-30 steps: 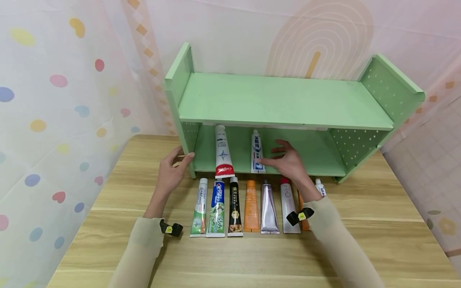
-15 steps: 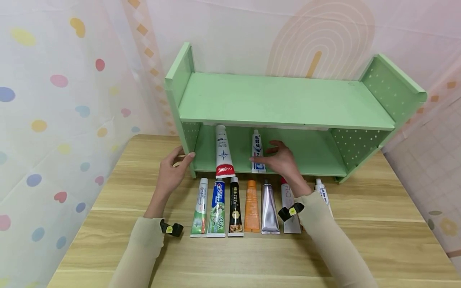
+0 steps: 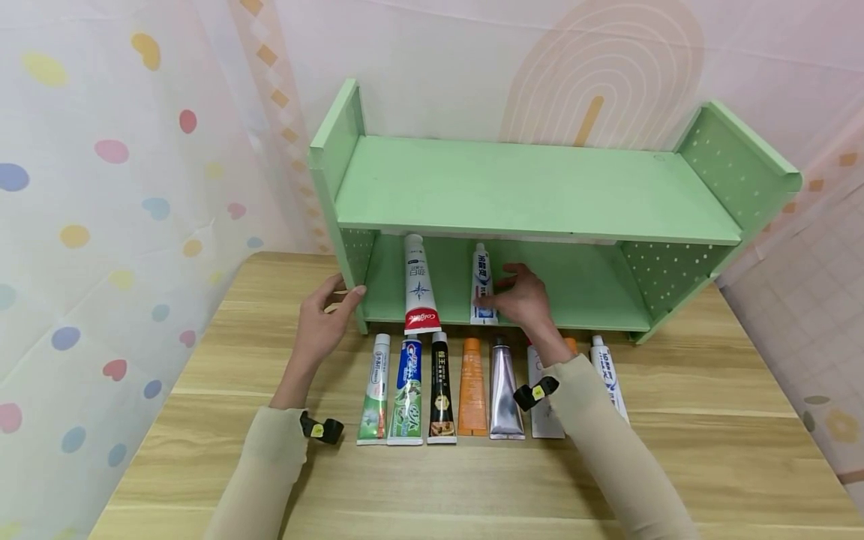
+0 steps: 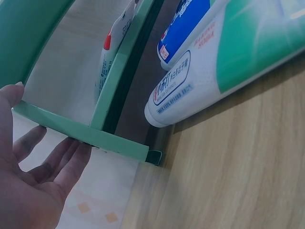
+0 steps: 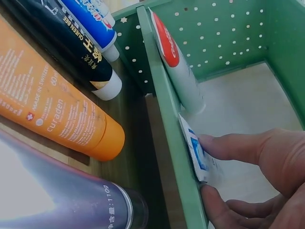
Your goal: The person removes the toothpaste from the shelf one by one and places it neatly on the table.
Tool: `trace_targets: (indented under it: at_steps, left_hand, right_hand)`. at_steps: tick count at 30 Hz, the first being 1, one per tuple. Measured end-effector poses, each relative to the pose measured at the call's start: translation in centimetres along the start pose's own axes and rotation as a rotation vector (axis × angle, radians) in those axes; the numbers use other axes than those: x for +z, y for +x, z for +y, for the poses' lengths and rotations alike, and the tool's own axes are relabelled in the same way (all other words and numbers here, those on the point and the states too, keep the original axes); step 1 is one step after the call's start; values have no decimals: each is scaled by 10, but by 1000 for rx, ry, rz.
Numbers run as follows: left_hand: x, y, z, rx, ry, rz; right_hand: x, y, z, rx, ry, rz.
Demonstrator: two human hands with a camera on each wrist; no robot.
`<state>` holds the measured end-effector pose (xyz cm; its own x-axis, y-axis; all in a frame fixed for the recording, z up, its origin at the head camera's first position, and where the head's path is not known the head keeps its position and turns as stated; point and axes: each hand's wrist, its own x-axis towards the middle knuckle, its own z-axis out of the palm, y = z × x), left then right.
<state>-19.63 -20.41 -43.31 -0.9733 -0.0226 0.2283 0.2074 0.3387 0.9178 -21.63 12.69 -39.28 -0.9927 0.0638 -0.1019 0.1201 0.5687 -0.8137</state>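
Observation:
In the head view, my left hand point(image 3: 324, 319) holds the left side panel of the green shelf point(image 3: 526, 187), thumb on one face and fingers on the other. My right hand point(image 3: 523, 300) lies at a white-and-blue toothpaste tube point(image 3: 482, 281) in the lower compartment. The right wrist view shows its thumb laid on that tube point(image 5: 198, 148) and its other fingers beside the tube's end. To the left, a white Colgate tube point(image 3: 420, 285) with a red end leans in the same compartment. The right hand's far fingers are partly hidden.
Several tubes lie in a row before the shelf: green-white point(image 3: 374, 390), blue-green point(image 3: 406, 397), black point(image 3: 441, 390), orange point(image 3: 472, 390), silver point(image 3: 504, 394) and others partly under the right arm. A white-blue tube point(image 3: 607, 375) is rightmost. Wooden table point(image 3: 432, 495) below.
My right hand has shifted left, its thumb reaching further across the white-and-blue tube and then drawing back slightly. That tube looks almost unmoved. My left hand stays on the panel.

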Motion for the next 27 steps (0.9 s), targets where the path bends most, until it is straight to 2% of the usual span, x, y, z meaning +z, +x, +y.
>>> trace_targets:
  at_steps: [5, 8, 16, 22, 27]
  left_hand:
    - [0, 0, -1, -3, 6, 5]
    - [0, 1, -2, -5, 2, 4]
    - [2, 1, -3, -2, -5, -4]
    - [2, 1, -2, -3, -6, 4]
    - [1, 1, -2, 0, -8, 0]
  right_hand:
    - [1, 0, -2, -1, -19, -9]
    - [0, 1, -4, 7, -13, -46]
    - [-8, 6, -1, 32, 168, -217]
    - [-11, 6, 2, 9, 237, -269]
    - [-13, 6, 5, 21, 296, -273]
